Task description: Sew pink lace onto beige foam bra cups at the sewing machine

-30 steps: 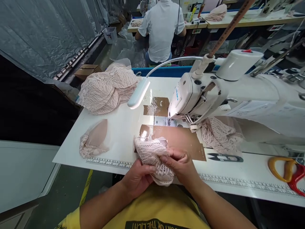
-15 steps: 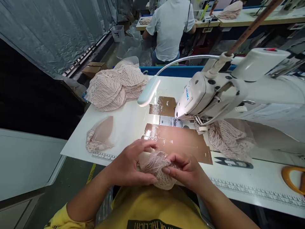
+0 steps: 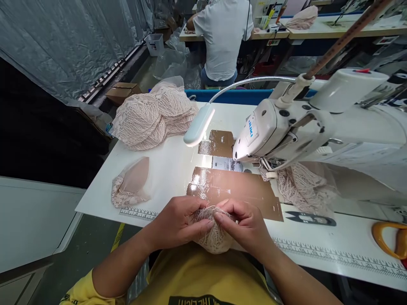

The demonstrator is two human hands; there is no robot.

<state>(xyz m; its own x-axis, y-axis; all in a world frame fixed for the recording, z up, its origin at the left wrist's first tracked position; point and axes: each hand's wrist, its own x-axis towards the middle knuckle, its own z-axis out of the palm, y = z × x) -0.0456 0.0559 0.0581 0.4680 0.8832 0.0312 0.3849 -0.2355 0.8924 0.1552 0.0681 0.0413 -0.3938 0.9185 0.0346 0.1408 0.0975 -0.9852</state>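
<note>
A cream lace bra cup (image 3: 216,239) is held at the table's front edge, close to my body. My left hand (image 3: 182,222) grips its upper left part between thumb and fingers. My right hand (image 3: 244,222) pinches its top edge from the other side, and the two hands nearly meet. The fingers cover part of the lace rim. To the left lies another lace cup piece (image 3: 132,182) with a smooth beige lining. Beyond my hands stands a white sewing machine (image 3: 273,127), with more lace fabric (image 3: 305,186) under its arm.
A pile of lace cups (image 3: 152,114) sits at the back left. A lamp (image 3: 199,125) hangs over brown taped sheets (image 3: 235,188). Thread snips (image 3: 310,218) and orange-handled scissors (image 3: 386,239) lie right. Ruler tape (image 3: 337,254) runs along the front edge. A person (image 3: 224,40) sits beyond.
My left hand has closed from a spread grasp onto the lace cup's edge, moving nearer my right hand. The cup is now gathered between both hands. The view has shifted slightly.
</note>
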